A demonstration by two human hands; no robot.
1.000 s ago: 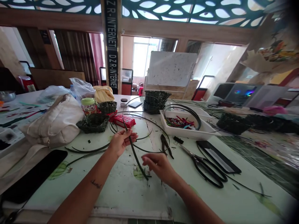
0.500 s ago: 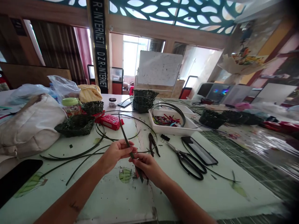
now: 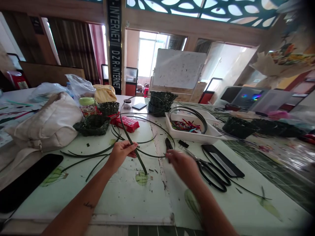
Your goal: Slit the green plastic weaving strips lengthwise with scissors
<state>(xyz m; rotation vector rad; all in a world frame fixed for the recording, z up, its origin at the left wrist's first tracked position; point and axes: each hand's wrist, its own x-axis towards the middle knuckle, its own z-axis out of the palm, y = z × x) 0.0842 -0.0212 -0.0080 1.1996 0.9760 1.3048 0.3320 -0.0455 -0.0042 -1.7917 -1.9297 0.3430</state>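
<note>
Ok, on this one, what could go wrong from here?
The right hand is close to the pliers and the pointed scissors, so it might knock them or catch a blade. The long dark green weaving strip in the left hand loops across the table and could snag on them.

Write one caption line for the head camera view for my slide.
Left hand holds a dark strip over a table; right hand beside black pliers.

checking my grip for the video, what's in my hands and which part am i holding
Your left hand grips a dark green weaving strip partway along, nearer its lower end. Your right hand, slightly blurred, shows nothing held.
</note>
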